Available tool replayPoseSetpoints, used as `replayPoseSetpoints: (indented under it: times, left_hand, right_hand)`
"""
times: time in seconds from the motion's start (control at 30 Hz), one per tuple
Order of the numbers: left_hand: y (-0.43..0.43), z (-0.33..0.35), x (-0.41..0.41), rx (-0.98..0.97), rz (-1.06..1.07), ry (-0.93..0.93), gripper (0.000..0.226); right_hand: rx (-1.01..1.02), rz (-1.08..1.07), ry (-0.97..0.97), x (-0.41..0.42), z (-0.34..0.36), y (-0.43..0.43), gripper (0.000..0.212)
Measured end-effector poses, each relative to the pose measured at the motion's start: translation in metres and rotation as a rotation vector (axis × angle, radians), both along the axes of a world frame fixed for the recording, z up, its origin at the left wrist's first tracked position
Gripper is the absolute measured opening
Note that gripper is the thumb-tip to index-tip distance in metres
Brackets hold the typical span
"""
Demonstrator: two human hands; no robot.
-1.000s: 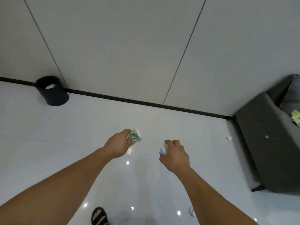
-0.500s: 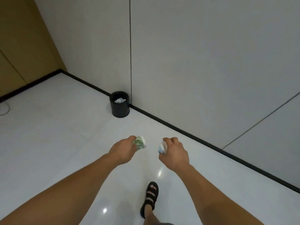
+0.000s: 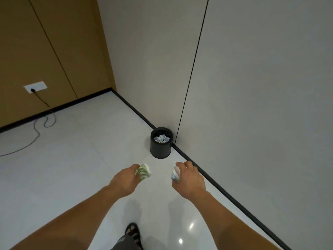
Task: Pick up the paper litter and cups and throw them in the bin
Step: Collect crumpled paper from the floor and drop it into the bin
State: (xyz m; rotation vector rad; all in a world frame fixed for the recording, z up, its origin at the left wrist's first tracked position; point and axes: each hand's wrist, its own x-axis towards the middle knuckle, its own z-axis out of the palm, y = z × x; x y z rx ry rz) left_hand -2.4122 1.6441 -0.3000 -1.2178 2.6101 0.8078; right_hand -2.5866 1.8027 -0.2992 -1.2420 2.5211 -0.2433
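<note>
White floor [image 3: 72, 177], bin [image 3: 159, 150], left hand [image 3: 124, 181] gripping green cup [image 3: 143, 171], right hand [image 3: 189, 179] gripping white cup [image 3: 175, 175]

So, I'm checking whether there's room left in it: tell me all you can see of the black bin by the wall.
The bin is a small round tub, matte black, plastic by its look, with no lid. It stands upright on the pale floor, its back against the black skirting at the foot of the grey wall. Crumpled whitish paper lies inside, below the rim. Nothing else touches it.
</note>
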Motion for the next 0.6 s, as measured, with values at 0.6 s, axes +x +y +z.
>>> replayPoseSetpoints:
  times: [0.6]
  left_hand:
    - [-0.291, -0.017, -0.233, 0.149, -0.129, 0.019, 0.038]
  right_hand:
    - [0.036, -0.090, -0.060, -0.174, -0.016, -0.296, 0.063]
